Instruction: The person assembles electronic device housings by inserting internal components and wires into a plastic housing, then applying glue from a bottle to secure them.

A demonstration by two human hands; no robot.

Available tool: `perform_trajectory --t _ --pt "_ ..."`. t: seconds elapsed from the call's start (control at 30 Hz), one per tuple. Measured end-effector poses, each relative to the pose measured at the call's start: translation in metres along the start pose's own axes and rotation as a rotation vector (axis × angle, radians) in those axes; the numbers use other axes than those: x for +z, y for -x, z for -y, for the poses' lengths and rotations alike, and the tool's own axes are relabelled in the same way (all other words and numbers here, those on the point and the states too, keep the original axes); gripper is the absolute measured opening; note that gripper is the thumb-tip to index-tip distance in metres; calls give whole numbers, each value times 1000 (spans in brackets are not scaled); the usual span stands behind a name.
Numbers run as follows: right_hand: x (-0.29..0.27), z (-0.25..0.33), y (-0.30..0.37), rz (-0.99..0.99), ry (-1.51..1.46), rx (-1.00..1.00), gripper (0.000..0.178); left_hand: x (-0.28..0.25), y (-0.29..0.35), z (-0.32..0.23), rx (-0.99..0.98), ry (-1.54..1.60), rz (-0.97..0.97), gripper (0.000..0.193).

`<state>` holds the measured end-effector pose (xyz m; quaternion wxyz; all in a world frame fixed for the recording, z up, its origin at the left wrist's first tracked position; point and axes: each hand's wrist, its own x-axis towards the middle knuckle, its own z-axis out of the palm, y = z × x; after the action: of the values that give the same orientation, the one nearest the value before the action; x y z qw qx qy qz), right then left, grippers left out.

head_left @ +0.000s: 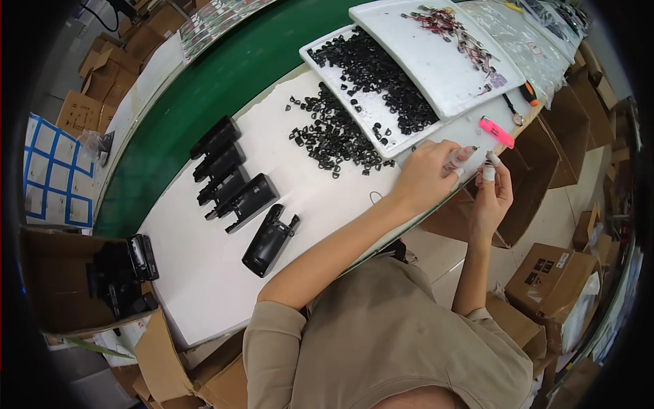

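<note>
The tabletop [197, 286], its surface white, sweeps across the view, and at its far right a wire tray [436, 75] overlaps a cap tray [375, 112]. Four black plastic housings [252, 201] lie in a slanting row on the left, with a lone housing [266, 245] nearer the person; loose black caps [330, 133] are scattered beside the cap tray. The left grip [429, 170] is wrapped round a small translucent bottle [460, 157], its nozzle tilted up towards the right. The right grip [492, 198] has its covered fingertips pinched together, apparently on a tiny dark piece [488, 164] (too small to identify). That piece looks the likeliest thing to go astray — it is held at the tabletop's near edge, above a cardboard box [531, 184], so a loosened pinch or slippery finger covers could drop it out of reach. Squeezing the bottle too hard might also put liquid, if it holds any, on the fingers. The bottle lies within the left grip; the dark piece sits between the right grip's fingertips, just beside the nozzle and seemingly apart from it.
</note>
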<state>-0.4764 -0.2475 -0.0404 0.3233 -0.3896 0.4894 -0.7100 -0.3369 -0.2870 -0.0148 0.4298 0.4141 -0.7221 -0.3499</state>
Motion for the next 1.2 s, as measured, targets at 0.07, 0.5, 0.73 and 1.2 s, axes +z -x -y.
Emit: perform_trajectory --t 0.07,0.5,0.73,1.2 --pt "-2 6 3 -6 34 -15 24 1 1 3 19 -12 4 33" --pt "36 50 52 331 101 -135 23 -121 92 -53 159 -444 -49 55" --pt "92 27 96 628 134 -104 19 -144 163 -48 9 -623 -174 49" --pt "117 53 67 1154 610 -202 25 -162 207 -44 -392 -972 -373 66"
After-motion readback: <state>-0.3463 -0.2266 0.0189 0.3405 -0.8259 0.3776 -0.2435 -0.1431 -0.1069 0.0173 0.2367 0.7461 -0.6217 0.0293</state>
